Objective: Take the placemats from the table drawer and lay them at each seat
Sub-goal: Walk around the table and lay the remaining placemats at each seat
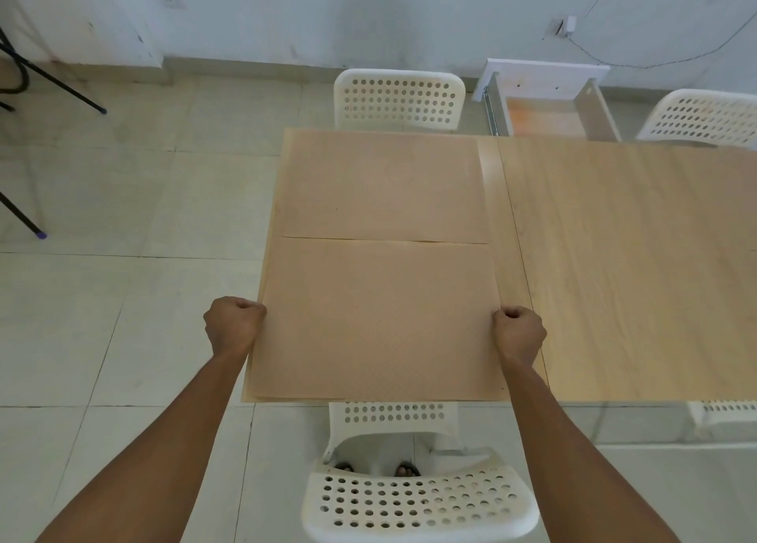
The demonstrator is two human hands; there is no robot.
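Two tan cork placemats lie on the left end of the light wooden table [614, 264]. The far placemat [381, 186] rests flat in front of the far chair. The near placemat [377, 317] sits at my seat, its far edge meeting the far one. My left hand [233, 325] is closed on the near placemat's left edge. On its right edge my right hand [518, 331] grips it the same way. The table drawer [549, 108] stands pulled out on the far side, and its visible wooden bottom holds nothing.
A white perforated chair [413, 497] stands right below me, tucked toward the table. Another white chair [399, 98] faces it across the table, and a third [704, 114] is at the far right. Black stand legs [53, 80] cross the tiled floor at the left.
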